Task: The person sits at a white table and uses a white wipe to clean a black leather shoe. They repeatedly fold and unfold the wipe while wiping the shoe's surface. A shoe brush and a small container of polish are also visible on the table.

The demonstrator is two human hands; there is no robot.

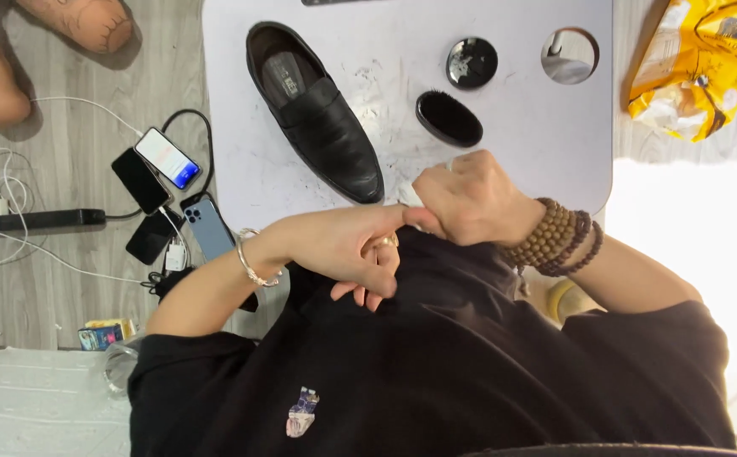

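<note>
Left hand (pixel 347 250) at frame centre, fingers curled loosely, index tip touching the right hand (pixel 470 199); can't tell if it holds anything. Right hand is closed in a fist just right of it, something pale pinched at the fingers, too small to identify. Both hang over the near edge of the pale surface (pixel 538 152). Black loafer (pixel 317 110) lies upper centre, w/ oval brush (pixel 449 118) & round polish tin (pixel 472 63) to its right. Phones (pixel 165 199) on floor, left; yellow bag (pixel 703 63) upper right.
</note>
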